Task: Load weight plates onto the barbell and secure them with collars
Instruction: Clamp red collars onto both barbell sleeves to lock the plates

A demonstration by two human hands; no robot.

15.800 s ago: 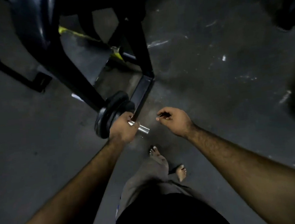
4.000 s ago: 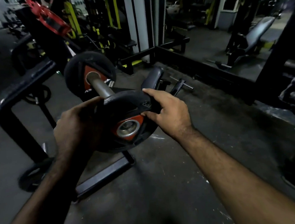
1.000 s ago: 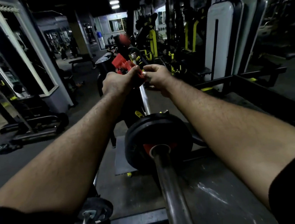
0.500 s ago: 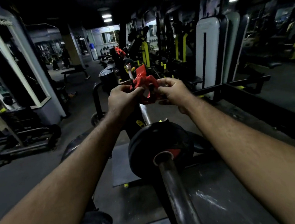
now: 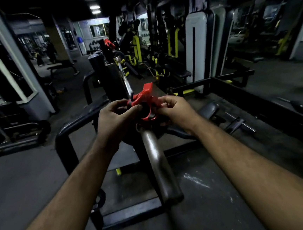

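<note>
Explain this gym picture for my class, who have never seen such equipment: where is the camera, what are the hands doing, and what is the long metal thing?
The camera sits on a person's head, looking forward and down, so you see their own arms. The left hand and right hand together hold a red collar, a clamp that stops weights sliding off. Its lever sticks up. The long metal thing is a barbell on a black rack. A dark weight plate, mostly hidden behind the hands, sits on it. The collar is held above the bar, not yet on it.

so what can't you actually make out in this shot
- Weight plate, head view: mostly hidden behind both hands and the red collar.
- Collar: whether it is round the barbell or just above it, unclear.
- Left hand and right hand: fingertips partly hidden by the collar.
</note>
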